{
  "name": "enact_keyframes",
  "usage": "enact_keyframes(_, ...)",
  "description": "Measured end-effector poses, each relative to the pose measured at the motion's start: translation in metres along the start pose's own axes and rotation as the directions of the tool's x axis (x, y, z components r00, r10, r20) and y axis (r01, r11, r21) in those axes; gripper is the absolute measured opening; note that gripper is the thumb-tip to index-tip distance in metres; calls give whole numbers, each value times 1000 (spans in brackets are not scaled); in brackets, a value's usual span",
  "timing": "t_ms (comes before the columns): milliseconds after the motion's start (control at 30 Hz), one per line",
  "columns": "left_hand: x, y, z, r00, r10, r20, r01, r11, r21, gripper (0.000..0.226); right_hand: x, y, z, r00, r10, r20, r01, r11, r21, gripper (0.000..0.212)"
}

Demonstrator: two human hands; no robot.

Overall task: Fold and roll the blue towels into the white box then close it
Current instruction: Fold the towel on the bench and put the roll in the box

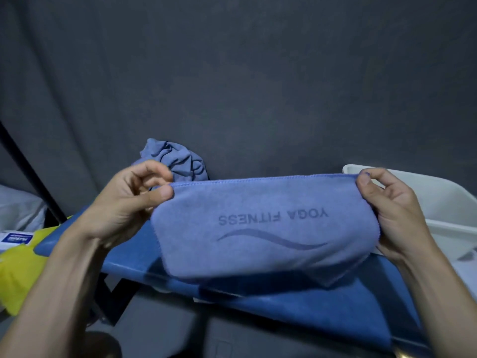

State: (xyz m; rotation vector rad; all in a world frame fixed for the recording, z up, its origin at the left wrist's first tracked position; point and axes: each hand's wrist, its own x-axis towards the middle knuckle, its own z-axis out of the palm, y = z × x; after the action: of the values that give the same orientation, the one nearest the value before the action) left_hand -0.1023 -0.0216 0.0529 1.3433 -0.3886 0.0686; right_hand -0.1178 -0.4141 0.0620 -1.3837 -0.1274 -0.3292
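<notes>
Blue towels number two: one folded towel point(260, 226) pinched in left grip point(129, 200) and right grip point(392, 210), one crumpled towel point(175, 161) behind.

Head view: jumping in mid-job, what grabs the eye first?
A folded blue microfibre towel printed YOGA FITNESS, upside down, is stretched mid-frame; left hand and right hand pinch its top corners. Behind it lies a crumpled blue towel; a white plastic box sits at right.

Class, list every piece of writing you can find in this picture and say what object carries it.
"YOGA FITNESS", upside down to the camera, above a wave line: on the blue towel that both hands hold.
Blue-and-white label at the left edge: print too blurred to read.
</notes>
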Motion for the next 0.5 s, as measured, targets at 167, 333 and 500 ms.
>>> enact_keyframes(167, -10, 5, -13, 909, 81, 408, 154, 847, -510, 24, -8, -4, 2, 989, 80, 127, -78, 997, -24, 16)
enact_keyframes(333, 8, -16, -16, 992, -111, -53, 123, 916, 383, 39, -5, 1, 0, 965, 176, 195, -152, 980, -130, 18)
enact_keyframes(500, 35, -16, 9, 937, 275, -218, -86, 782, 618, 19, 20, 27, 8, 997, -75, -16, 67, 959, -276, 13)
